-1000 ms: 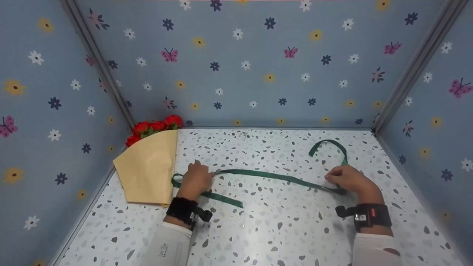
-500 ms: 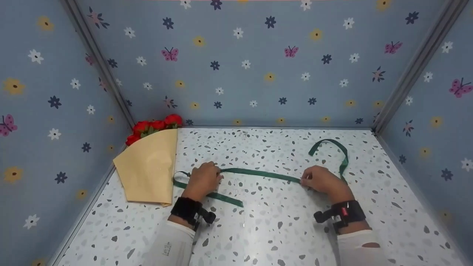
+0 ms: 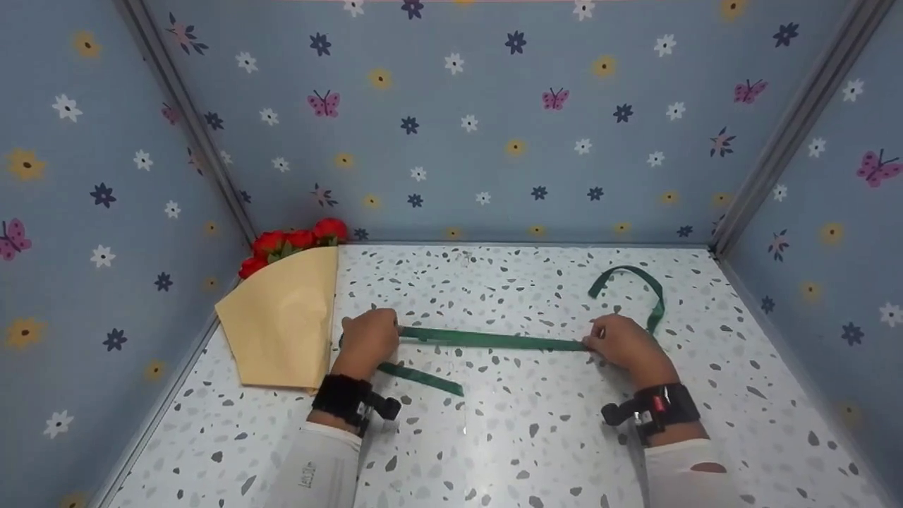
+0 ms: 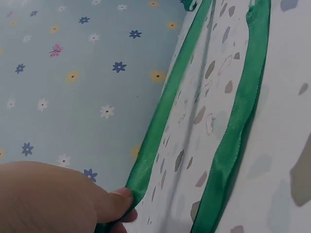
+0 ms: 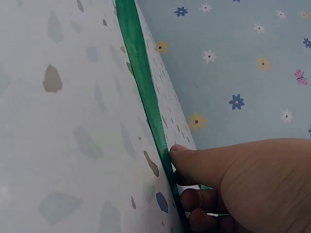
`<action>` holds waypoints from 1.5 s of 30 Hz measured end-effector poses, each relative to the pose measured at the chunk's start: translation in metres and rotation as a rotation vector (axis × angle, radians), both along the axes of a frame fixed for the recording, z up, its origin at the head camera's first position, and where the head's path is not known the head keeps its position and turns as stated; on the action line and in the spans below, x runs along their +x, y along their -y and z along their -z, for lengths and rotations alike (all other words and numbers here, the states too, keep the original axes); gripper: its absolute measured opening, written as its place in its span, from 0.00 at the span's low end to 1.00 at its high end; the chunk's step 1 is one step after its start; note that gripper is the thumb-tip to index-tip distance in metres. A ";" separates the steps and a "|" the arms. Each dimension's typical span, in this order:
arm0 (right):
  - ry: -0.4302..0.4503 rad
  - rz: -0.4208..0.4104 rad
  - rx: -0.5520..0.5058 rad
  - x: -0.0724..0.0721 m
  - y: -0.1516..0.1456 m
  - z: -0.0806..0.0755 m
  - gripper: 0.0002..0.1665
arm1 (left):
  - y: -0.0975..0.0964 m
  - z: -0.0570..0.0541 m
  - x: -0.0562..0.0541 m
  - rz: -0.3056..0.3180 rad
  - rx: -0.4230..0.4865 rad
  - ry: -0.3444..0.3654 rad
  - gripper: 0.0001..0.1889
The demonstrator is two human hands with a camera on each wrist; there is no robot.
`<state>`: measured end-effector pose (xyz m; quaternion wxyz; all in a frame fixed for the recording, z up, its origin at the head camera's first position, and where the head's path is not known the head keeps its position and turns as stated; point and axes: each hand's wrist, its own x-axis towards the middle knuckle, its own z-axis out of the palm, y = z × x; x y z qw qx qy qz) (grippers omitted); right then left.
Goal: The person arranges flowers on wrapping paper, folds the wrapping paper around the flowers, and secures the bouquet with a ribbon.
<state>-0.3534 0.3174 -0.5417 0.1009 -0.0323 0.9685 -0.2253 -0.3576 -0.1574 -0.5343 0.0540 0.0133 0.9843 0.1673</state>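
Observation:
A green ribbon [image 3: 487,339] stretches almost straight between my two hands, low over the speckled table. My left hand [image 3: 368,340] pinches it between thumb and fingers, as the left wrist view shows with the ribbon [image 4: 160,116] running away from the thumb. The right hand [image 3: 622,342] pinches the other end of this stretch; in the right wrist view the ribbon [image 5: 143,82] passes under the thumb tip. One loose tail lies on the table below the left hand, and the other curls up behind the right hand. The left palm's inner side is hidden.
Left of my left hand lies a bouquet of red flowers [image 3: 300,240] in tan wrapping paper [image 3: 282,324]. Patterned blue walls [image 3: 465,127] enclose the speckled white table [image 3: 522,437] at the back and both sides.
My right hand has moved left along the ribbon and now pinches it. The left hand shifted right, then back left. The stretch between the hands is shorter and straighter.

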 end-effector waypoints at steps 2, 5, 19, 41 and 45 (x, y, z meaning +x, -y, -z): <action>-0.003 0.012 0.023 0.000 0.002 0.000 0.15 | 0.004 0.001 0.001 -0.043 -0.032 0.009 0.11; -0.017 0.021 0.051 0.000 0.006 0.001 0.16 | 0.003 0.003 0.003 -0.095 -0.089 -0.032 0.11; -0.024 0.066 0.047 -0.001 -0.005 0.000 0.14 | -0.039 0.011 0.014 0.154 0.080 -0.068 0.07; 0.066 0.050 -0.092 0.017 -0.077 -0.008 0.20 | -0.008 0.008 0.006 -0.002 -0.035 -0.048 0.15; 0.073 0.060 -0.111 0.018 -0.078 -0.009 0.13 | -0.007 0.008 0.005 -0.008 -0.036 -0.044 0.15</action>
